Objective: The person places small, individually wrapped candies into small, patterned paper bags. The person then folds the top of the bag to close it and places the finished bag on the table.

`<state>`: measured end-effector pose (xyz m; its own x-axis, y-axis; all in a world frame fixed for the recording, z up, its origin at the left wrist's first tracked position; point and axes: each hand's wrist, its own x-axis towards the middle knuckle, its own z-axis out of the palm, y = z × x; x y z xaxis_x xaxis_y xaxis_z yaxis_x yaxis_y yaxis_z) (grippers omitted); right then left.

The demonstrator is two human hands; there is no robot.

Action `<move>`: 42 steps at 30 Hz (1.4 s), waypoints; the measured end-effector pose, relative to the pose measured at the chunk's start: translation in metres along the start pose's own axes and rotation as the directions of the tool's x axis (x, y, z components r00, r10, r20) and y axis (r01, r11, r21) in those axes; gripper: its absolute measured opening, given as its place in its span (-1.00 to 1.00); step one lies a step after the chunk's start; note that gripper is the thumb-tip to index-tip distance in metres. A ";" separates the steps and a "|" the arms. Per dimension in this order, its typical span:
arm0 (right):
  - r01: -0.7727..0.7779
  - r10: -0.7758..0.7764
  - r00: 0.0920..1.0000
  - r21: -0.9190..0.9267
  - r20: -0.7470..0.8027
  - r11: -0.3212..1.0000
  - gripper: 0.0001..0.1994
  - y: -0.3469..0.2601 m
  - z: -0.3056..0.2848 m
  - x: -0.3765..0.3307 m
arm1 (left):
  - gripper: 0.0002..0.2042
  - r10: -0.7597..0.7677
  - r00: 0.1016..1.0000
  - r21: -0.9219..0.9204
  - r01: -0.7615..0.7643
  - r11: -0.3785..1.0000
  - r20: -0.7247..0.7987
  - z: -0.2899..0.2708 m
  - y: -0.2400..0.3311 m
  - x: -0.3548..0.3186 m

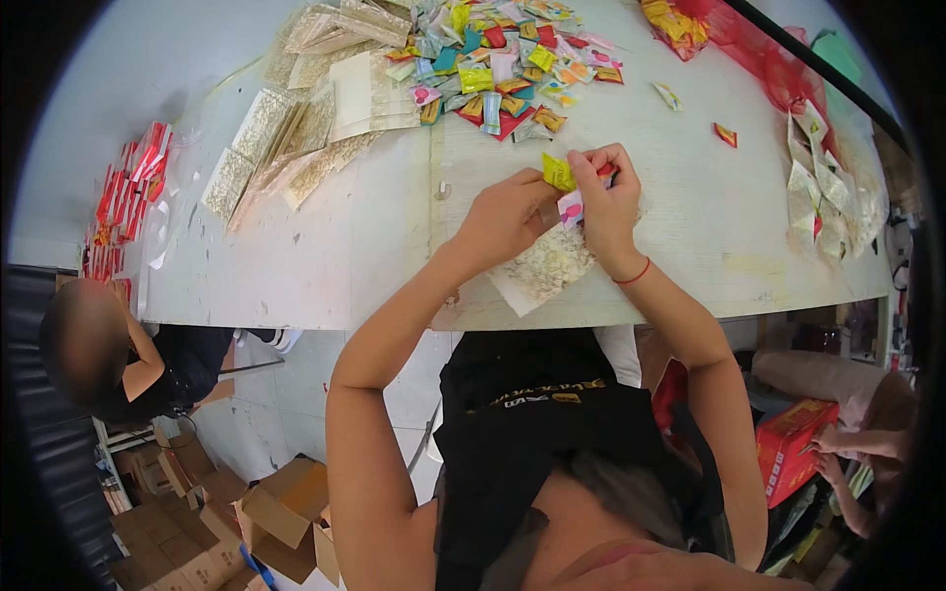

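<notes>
- A patterned cream pouch point(545, 268) was held over the near edge of the table point(345, 246), its top hidden between the two hands.
- The left hand point(507, 219) was closed in a grip on the pouch's top, together with a pink-and-white packet point(571, 208).
- A yellow sweet packet point(558, 173) was pinched in the grip of the right hand point(608, 197), just above the pouch mouth.
- The filling of this pouch was judged to be under way, not finished.
- Much work was judged left: a large heap of loose sweets point(498, 69) and a stack of flat empty pouches point(296, 138) lay further back.
- A pile of pouches point(823, 187), possibly filled, lay at the right.
</notes>
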<state>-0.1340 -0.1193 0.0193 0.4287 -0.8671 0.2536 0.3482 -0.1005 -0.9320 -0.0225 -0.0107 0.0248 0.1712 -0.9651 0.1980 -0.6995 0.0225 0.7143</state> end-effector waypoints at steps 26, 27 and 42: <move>-0.252 0.303 0.946 0.326 -0.116 0.911 -0.77 -0.002 0.013 0.029 | -0.44 0.016 0.981 0.180 -0.052 0.982 0.195 -0.015 -0.005 0.003; -0.159 0.180 0.980 0.212 -0.087 0.964 -0.77 0.008 0.013 0.026 | -0.44 -0.004 0.977 0.167 -0.032 0.985 0.214 -0.015 0.000 0.004; 0.377 -0.259 0.903 -0.342 0.343 0.861 -0.83 0.014 -0.034 -0.006 | -0.60 0.002 0.997 0.286 -0.025 0.958 0.079 -0.004 0.000 -0.007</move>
<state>-0.1596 -0.1317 -0.0043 0.5824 -0.5899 0.5593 0.1757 -0.5804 -0.7951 -0.0203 -0.0023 0.0260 0.1144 -0.9826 0.1462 -0.8728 -0.0291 0.4873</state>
